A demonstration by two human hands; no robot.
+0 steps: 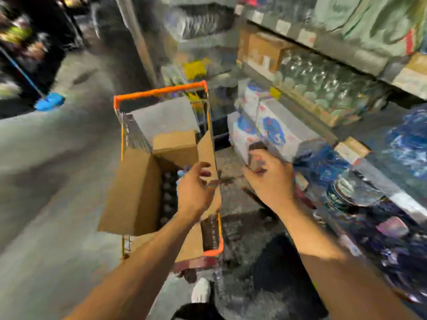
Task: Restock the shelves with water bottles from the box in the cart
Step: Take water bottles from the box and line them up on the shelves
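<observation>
An open cardboard box (136, 192) stands in a wire cart with an orange rim (159, 90). Dark rows of water bottles (167, 197) with blue caps show inside it. My left hand (196, 188) hovers over the box's right flap, fingers loosely curled, holding nothing that I can make out. My right hand (270, 176) is to the right of the cart, between it and the shelves (346, 125), fingers relaxed and empty. The whole view is blurred by motion.
Shelves on the right carry clear bottles (323, 88), white and blue packs (265, 125) and wrapped blue bottle packs (406, 144). A blue broom (49, 101) lies on the grey aisle floor at the left. My white shoe (201, 291) is below the cart.
</observation>
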